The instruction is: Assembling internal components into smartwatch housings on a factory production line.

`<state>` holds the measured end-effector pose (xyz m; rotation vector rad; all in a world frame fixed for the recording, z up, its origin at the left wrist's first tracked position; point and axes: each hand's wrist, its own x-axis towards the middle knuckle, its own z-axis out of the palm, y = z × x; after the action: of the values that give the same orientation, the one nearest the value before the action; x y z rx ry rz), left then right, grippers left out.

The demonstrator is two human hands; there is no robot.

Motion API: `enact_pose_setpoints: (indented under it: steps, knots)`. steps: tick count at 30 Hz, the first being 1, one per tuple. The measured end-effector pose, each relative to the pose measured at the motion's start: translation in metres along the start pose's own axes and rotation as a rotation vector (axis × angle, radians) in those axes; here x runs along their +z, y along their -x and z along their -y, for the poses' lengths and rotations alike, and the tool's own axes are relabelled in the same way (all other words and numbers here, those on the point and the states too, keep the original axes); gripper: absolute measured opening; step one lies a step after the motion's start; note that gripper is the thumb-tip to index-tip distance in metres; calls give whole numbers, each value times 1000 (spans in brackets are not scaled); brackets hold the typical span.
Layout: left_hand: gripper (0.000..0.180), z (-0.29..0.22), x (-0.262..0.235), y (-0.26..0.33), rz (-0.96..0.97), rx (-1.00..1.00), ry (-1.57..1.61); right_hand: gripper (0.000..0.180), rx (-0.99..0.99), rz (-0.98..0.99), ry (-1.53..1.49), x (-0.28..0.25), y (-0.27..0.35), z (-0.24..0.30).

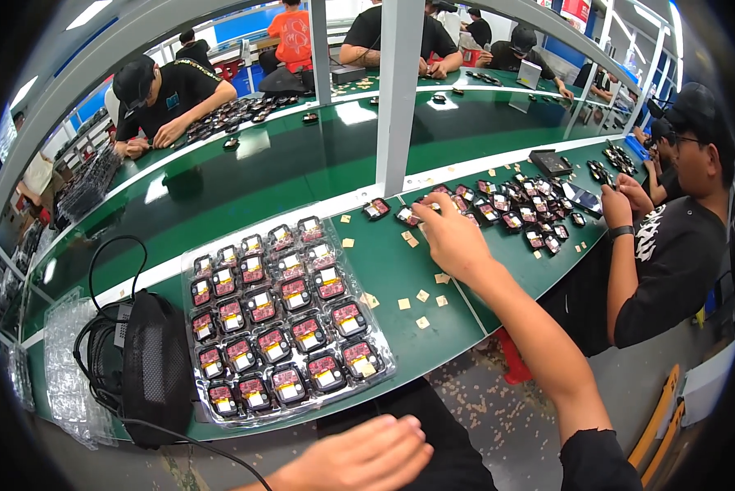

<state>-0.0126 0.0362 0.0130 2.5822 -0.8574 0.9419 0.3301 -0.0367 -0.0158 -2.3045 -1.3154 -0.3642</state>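
Our right hand [456, 239], at three o'clock from the middle of the view, reaches over the green table [425, 352]. Its fingers are bent toward a small black case [406, 215] at its ten o'clock; we cannot tell if they pinch it. At two o'clock lies a heap of similar cases [512, 220]. Our left hand [366, 457], at six o'clock, has its fingers stretched and close together. At eight o'clock, a clear tray [383, 350] holds rows of such cases.
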Motion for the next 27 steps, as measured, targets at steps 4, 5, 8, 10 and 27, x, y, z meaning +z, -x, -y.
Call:
enact_pose_setpoints:
  steps: [4,5,8,10,27]
  knots:
    - [23,-32,18,-6,-92,-101,158,21,136,174,145,9,-8,20]
    - [22,-35,20,-5,-121,-128,187,21,135,176,146,8,-6,22]
    - [24,-41,21,-2,-205,-274,209,23,182,175,90,-5,7,38]
    - [27,-39,17,0,-327,-407,202,24,171,204,44,-15,22,47]
    - [67,-20,17,9,-797,-1216,1548,47,-440,122,-798,-67,126,122]
